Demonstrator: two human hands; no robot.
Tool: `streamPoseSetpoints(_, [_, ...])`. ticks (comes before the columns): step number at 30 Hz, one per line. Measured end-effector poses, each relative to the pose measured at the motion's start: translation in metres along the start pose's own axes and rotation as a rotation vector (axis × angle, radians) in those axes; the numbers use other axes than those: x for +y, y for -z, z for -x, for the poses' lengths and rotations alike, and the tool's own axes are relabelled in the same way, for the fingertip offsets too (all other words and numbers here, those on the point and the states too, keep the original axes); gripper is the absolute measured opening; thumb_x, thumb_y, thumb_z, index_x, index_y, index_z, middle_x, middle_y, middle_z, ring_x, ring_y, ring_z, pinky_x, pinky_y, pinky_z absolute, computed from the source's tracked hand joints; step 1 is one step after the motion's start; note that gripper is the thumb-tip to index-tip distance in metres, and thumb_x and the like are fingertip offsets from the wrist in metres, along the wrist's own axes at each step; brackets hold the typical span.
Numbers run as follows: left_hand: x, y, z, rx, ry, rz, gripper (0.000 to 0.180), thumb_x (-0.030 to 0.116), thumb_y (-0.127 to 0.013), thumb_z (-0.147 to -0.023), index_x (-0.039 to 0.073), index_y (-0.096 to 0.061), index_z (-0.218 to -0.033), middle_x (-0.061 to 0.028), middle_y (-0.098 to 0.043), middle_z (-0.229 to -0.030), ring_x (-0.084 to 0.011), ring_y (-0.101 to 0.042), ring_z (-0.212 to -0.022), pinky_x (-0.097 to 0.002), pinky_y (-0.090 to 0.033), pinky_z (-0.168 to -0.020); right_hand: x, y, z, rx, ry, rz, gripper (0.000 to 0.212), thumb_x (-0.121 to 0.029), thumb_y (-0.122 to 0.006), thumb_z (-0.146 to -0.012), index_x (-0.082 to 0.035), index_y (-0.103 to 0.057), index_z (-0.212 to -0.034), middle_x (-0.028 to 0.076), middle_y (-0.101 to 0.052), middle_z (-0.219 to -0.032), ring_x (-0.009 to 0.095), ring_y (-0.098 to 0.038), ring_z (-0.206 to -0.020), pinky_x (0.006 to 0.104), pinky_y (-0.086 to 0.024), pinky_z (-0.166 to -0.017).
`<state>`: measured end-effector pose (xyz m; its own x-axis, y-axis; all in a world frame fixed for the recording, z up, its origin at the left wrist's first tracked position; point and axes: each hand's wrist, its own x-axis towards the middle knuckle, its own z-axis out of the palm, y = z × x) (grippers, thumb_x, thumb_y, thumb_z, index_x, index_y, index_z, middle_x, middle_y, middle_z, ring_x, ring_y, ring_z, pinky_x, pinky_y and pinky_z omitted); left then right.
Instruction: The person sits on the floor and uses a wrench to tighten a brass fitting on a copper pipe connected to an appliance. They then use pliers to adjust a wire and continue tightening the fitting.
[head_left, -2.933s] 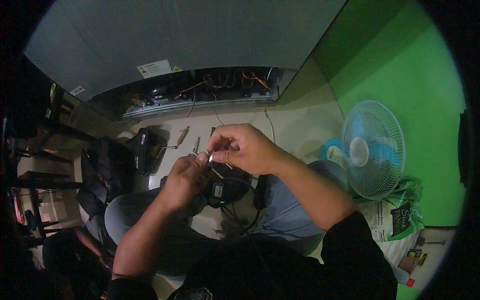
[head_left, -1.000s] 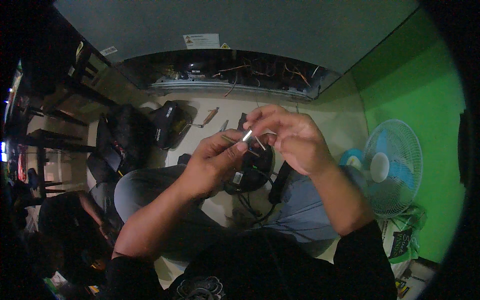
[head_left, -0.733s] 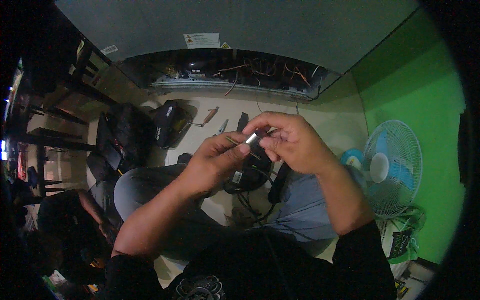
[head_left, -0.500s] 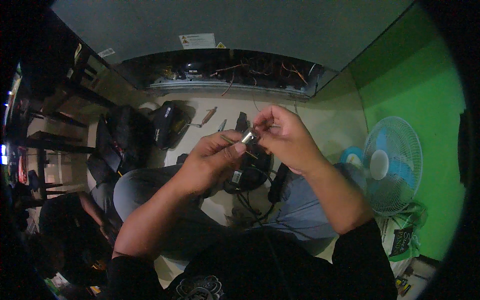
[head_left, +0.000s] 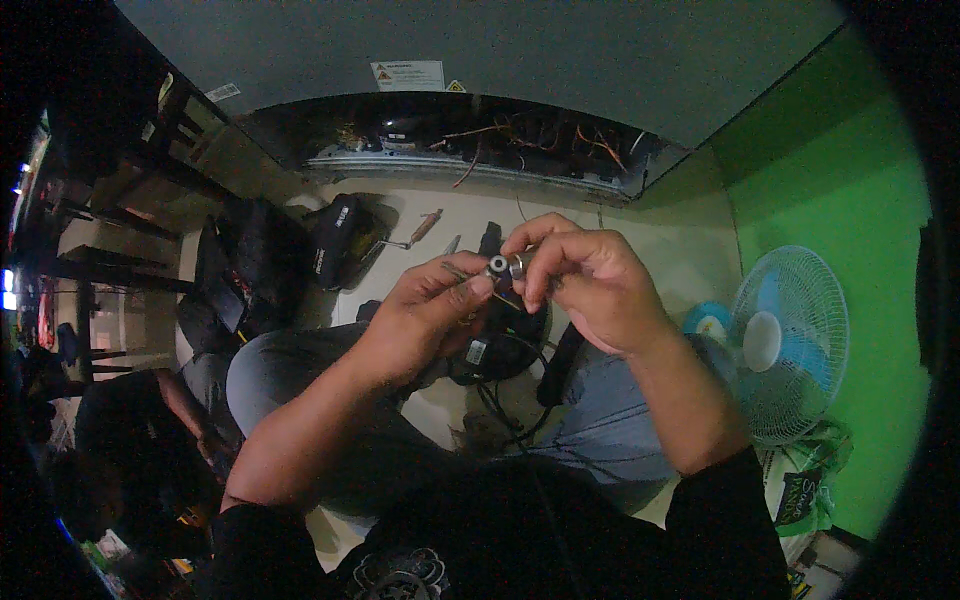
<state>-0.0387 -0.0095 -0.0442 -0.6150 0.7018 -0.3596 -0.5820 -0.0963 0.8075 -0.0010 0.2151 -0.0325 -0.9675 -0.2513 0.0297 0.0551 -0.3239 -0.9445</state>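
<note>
Both of my hands meet over my lap. My left hand point(head_left: 428, 318) is closed, pinching a small round metal piece with a hole in its end point(head_left: 498, 264) between thumb and fingers. A thin rod point(head_left: 455, 271) sticks out beside it. My right hand point(head_left: 590, 285) has its fingers curled round a short silver metal cylinder point(head_left: 518, 266), right beside the holed piece. I cannot tell whether the two pieces touch. Below them, a black corded tool point(head_left: 490, 355) lies between my legs, partly hidden by my left hand; its kind is unclear.
Ahead is a large grey appliance point(head_left: 560, 50) with its lower bay open, showing copper tubes point(head_left: 595, 145). On the floor lie a black bag point(head_left: 340, 240) and a brown-handled tool point(head_left: 425, 227). A fan point(head_left: 763, 340) stands right; another person's arm point(head_left: 185, 410) shows at left.
The metal piece at my left fingertips now shows its holed end. My right hand has turned, its fingers now curled round the silver cylinder. The whole view has shifted slightly.
</note>
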Motion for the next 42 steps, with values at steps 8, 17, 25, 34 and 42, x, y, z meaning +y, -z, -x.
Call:
streamPoseSetpoints(8, [-0.007,-0.005,0.005,-0.303,-0.295,-0.142,0.030,0.010,-0.070,-0.091,-0.002,-0.064,-0.118,-0.0130,-0.067,-0.118,-0.0200,-0.061,-0.112,-0.0337,-0.047,-0.098,-0.006,-0.012,0.004,-0.011,-0.196,-0.414,0.015,0.000,-0.057,-0.082,-0.008,-0.047,-0.091,0.014,-0.060,-0.107,0.013,-0.054,-0.080,0.0271,-0.045,-0.068])
streamPoseSetpoints(17, [0.028,0.020,0.019,-0.191,-0.262,-0.177,0.037,0.029,-0.072,-0.086,-0.003,-0.064,-0.102,-0.0098,-0.064,-0.091,-0.0175,-0.060,-0.081,-0.0316,-0.046,-0.070,-0.013,0.005,0.003,0.054,-0.158,-0.388,0.020,-0.009,-0.061,-0.084,-0.011,-0.043,-0.094,0.011,-0.058,-0.096,0.013,-0.051,-0.074,0.0270,-0.041,-0.060])
streamPoseSetpoints(25, [0.048,0.023,0.052,-0.244,-0.438,-0.197,0.047,0.042,-0.072,-0.079,-0.004,-0.059,-0.075,-0.0090,-0.056,-0.067,-0.0185,-0.051,-0.059,-0.0327,-0.035,-0.055,0.064,0.042,-0.025,0.306,-0.334,-0.001,0.011,0.000,-0.057,-0.082,-0.005,-0.061,-0.090,0.005,-0.063,-0.079,0.013,-0.058,-0.066,0.0257,-0.045,-0.052])
streamPoseSetpoints(34, [0.034,0.042,0.044,-0.072,-0.390,-0.473,0.024,0.018,-0.073,-0.063,0.002,-0.055,-0.065,-0.0094,-0.053,-0.063,-0.0279,-0.051,-0.059,-0.0385,-0.037,-0.058,0.374,0.040,-0.085,0.114,-0.478,0.963,0.011,-0.005,-0.062,-0.078,-0.003,-0.068,-0.088,0.019,-0.071,-0.091,0.033,-0.069,-0.089,0.0416,-0.054,-0.076])
streamPoseSetpoints(42, [-0.008,0.079,0.014,-0.018,-0.566,-0.534,0.021,0.013,-0.074,-0.062,0.004,-0.055,-0.062,-0.0099,-0.052,-0.062,-0.0303,-0.049,-0.057,-0.0400,-0.037,-0.057,0.424,0.018,-0.095,-0.011,-0.533,1.334,0.030,-0.008,-0.063,-0.082,-0.007,-0.063,-0.112,0.021,-0.070,-0.099,0.041,-0.066,-0.100,0.0509,-0.053,-0.086])
